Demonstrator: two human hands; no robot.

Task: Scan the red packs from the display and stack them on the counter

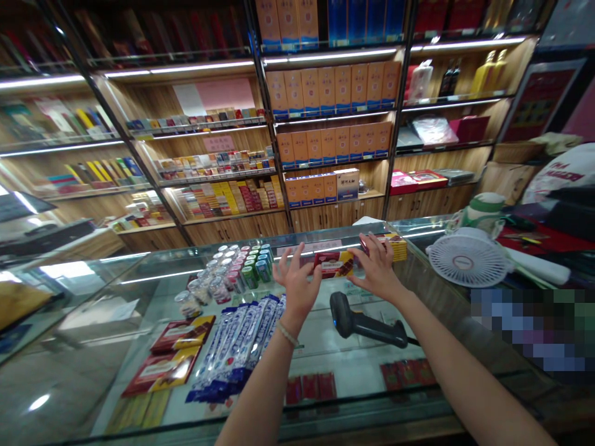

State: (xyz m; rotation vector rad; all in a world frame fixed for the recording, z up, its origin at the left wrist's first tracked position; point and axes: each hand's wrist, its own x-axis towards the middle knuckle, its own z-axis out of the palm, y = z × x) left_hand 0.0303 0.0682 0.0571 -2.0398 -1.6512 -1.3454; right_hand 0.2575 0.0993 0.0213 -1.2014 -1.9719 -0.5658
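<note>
Over the glass counter (pixel 320 353), left hand (pixel 300 288) and right hand (pixel 379 269) grasp a red-yellow packet (pixel 333 264) between their fingers.

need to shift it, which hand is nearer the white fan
Right. The right hand is to the left of the white fan; the left hand is farther left.

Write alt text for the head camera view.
The left hand and right hand meet at opposite ends of a red-and-yellow packet over a glass counter. Nearby are a dark handheld scanner, blue-and-white packets and rows of small containers, with stocked shelves behind.
</note>
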